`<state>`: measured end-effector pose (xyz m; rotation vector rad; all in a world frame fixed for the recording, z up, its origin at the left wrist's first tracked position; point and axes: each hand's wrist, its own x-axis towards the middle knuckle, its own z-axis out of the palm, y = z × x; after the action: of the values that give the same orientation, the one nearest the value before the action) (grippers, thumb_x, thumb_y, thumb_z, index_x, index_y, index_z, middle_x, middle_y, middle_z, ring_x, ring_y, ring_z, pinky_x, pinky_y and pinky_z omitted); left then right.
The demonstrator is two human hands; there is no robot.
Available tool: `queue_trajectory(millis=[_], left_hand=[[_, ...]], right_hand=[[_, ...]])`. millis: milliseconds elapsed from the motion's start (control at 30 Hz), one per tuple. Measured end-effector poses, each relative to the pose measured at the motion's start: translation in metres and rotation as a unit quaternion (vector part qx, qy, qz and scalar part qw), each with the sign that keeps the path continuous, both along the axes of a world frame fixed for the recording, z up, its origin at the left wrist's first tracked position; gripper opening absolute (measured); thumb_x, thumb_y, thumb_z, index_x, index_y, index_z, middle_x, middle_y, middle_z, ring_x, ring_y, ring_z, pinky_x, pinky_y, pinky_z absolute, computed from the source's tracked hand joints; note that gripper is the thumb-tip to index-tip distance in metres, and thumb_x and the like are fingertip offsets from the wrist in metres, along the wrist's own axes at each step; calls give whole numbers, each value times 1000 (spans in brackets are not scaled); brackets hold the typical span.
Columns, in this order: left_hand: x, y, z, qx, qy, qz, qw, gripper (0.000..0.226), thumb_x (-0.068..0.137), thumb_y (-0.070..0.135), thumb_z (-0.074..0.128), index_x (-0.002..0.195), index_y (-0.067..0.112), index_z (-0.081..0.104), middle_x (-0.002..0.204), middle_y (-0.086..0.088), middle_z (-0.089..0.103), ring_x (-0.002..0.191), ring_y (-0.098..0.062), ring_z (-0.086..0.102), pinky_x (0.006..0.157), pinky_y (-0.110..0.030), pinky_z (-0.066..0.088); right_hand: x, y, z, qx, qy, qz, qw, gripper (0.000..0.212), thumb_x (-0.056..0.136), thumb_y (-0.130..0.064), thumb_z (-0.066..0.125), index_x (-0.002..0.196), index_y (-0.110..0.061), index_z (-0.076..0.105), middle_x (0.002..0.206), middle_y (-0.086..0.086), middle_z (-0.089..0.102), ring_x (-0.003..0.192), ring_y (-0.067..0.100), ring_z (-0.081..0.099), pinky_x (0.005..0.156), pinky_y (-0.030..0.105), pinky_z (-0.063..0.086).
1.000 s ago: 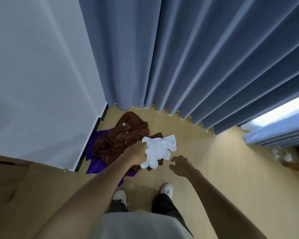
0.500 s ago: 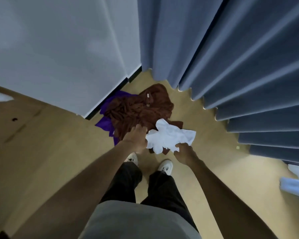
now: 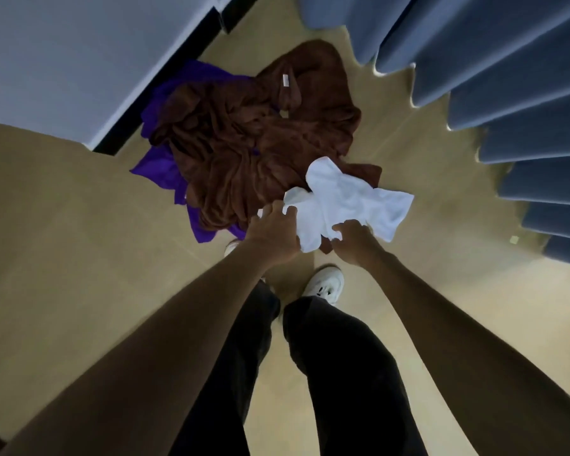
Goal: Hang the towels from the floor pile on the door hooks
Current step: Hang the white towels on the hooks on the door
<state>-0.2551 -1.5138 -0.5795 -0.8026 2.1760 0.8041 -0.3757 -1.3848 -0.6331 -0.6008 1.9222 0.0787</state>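
1. The left hand (image 3: 274, 233) gripped the white towel (image 3: 346, 202) at its near left edge, the fingers (image 3: 278, 209) curled closed over the cloth.
2. The right hand (image 3: 354, 240) pinched the same towel along its near edge, fingers folded onto the fabric.
3. The white towel was crumpled and uneven, a lobe bulging up at its far side and a flatter flap spreading to the right. It looked thin and soft, with shallow creases and no visible pattern.
4. It was held between both hands above the floor (image 3: 79, 209), its far part overlapping the near right edge of the pile in the view.
5. The brown towel (image 3: 254, 139) lay on the floor in a bunched heap of deep folds. A small pale tag (image 3: 285, 81) showed near its far end.
6. A purple towel (image 3: 160, 169) lay under the brown one, showing only at the left and near edges of the heap.
7. The pile sat near the foot of a pale panel (image 3: 79, 60) with a dark lower edge, and just left of the blue curtain (image 3: 507, 77), whose pleated hem reached the floor.
8. Dark trouser legs (image 3: 336, 373) and a white shoe (image 3: 324, 284) stood just short of the pile; the other shoe was mostly hidden behind the left arm.
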Motion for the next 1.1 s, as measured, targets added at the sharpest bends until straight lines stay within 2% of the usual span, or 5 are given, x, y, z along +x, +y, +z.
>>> queue_trajectory(millis=[267,467,533,800,1100], left_hand=[[26,-14,-149,6,3,8,1000,54,92,22,46,143,12,29,150,-12,26,138,-30,25,109,-44,28],[47,-10,-158,7,-12,27,1000,46,91,17,44,135,9,37,141,-12,34,130,-29,34,105,-42,35],[52,-4,-129,16,-20,33,999,44,91,16,43,134,10,36,141,-11,34,129,-29,34,100,-43,38],[33,-13,75,8,22,49,999,50,94,21,41,142,11,29,142,-10,36,131,-27,36,104,-42,38],[-23,-50,335,32,231,89,968,49,86,-5,44,133,6,49,134,-13,52,125,-26,47,106,-29,36]], right_hand=[[-1,-32,-180,62,16,38,997,48,95,-26,43,142,-28,38,157,7,11,141,31,19,112,42,27],[6,-42,-185,27,62,-43,997,23,91,-14,44,108,-2,55,111,17,57,109,36,55,93,40,49],[10,-43,-148,13,39,-37,998,20,91,-15,45,86,-2,60,92,18,62,91,34,62,79,39,53],[9,-33,91,-166,29,-82,982,15,83,0,52,91,-9,61,84,-3,58,85,16,56,63,10,32],[-16,-74,384,-402,15,-15,915,41,84,2,49,54,-21,34,55,0,39,59,14,38,58,23,29]])
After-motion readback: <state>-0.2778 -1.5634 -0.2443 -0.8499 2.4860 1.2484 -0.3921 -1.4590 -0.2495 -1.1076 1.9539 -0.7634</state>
